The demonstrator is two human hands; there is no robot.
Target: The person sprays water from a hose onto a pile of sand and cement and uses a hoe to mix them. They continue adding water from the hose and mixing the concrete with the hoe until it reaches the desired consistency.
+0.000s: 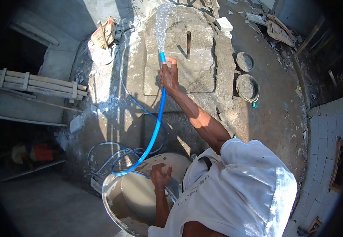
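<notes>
My right hand [169,76] is closed round the blue hose [155,128] near its mouth, and water [163,27] sprays from it toward the top of the view. Below the spray lies a rough, wet concrete block [197,71] with a brown rod [188,45] standing up from it. My left hand [160,177] is over the rim of a round drum [107,193], its fingers apart and holding nothing. Greyish liquid shows inside the drum. From my right hand the hose curves down to the drum's rim and coils on the ground beside it.
Two round buckets [244,61] [247,87] of grey material stand right of the block. A sack [101,43] with a wooden handle is at upper left. Bamboo poles [37,83] lie at left, a white block [224,24] at top, and debris [280,31] at upper right.
</notes>
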